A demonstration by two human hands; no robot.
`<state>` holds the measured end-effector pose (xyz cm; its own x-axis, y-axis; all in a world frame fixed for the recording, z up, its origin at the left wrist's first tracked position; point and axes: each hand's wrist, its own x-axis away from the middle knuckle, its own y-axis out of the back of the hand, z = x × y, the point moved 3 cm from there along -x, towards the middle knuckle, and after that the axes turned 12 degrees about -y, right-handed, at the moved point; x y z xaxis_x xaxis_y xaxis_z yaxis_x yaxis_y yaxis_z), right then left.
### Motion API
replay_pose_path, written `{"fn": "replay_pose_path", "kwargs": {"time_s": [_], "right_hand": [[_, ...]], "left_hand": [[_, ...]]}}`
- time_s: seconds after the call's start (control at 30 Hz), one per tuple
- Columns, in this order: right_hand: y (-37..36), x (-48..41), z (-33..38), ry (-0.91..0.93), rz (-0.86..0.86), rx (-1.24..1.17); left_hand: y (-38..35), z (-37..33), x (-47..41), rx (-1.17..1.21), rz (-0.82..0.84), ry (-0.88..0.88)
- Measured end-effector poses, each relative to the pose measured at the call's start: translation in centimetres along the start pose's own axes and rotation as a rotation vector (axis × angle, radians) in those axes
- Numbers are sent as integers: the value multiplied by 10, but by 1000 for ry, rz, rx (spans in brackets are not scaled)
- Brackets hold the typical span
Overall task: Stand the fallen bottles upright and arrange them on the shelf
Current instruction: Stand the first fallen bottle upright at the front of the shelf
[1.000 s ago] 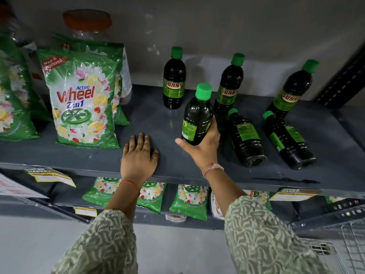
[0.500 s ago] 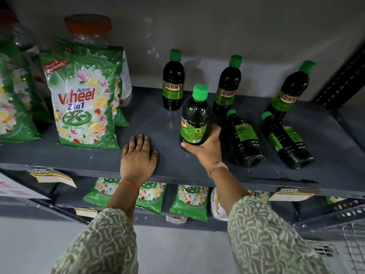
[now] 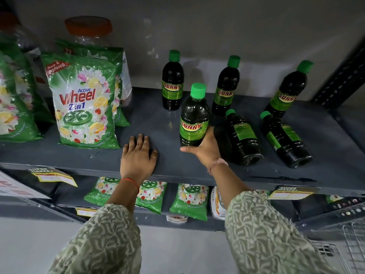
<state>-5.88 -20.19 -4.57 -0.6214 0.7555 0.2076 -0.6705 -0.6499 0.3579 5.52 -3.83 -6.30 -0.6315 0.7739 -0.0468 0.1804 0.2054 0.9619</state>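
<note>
My right hand (image 3: 205,150) grips the lower body of a dark Sunny bottle (image 3: 194,117) with a green cap; it stands upright on the grey shelf (image 3: 162,123), label facing me. Three more Sunny bottles stand upright behind it: one at the back left (image 3: 172,82), one at the back middle (image 3: 226,86), one at the back right (image 3: 286,91). Two bottles lie on their sides to the right, caps pointing back: the nearer one (image 3: 241,139) beside my right hand, the other (image 3: 284,141) further right. My left hand (image 3: 138,155) rests flat on the shelf, fingers apart.
Green Wheel detergent bags (image 3: 83,107) stand at the shelf's left, with an orange-lidded jar (image 3: 88,30) behind them. Smaller detergent packets (image 3: 189,200) lie on the lower shelf. A wire basket (image 3: 343,252) sits at the bottom right. A dark shelf upright (image 3: 341,76) bounds the right side.
My right hand has turned the held bottle from tilted with its label sideways to upright on the shelf with the label facing me. My left hand has stayed flat in place.
</note>
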Motion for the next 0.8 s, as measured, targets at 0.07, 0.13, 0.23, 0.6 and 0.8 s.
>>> {"fn": "replay_pose_path", "kwargs": {"time_s": [0.07, 0.13, 0.23, 0.6, 0.8], "right_hand": [[2, 4, 2, -9, -18, 15], [5, 9, 2, -5, -12, 43], [4, 21, 0, -5, 22, 82], [6, 67, -23, 44, 27, 208], [18, 79, -17, 60, 14, 116]], "left_hand": [[1, 0, 1, 2, 4, -2], [1, -1, 1, 7, 5, -1], [3, -3, 4, 23, -6, -33], [-2, -11, 10, 51, 36, -132], [-6, -21, 11, 53, 34, -117]]}}
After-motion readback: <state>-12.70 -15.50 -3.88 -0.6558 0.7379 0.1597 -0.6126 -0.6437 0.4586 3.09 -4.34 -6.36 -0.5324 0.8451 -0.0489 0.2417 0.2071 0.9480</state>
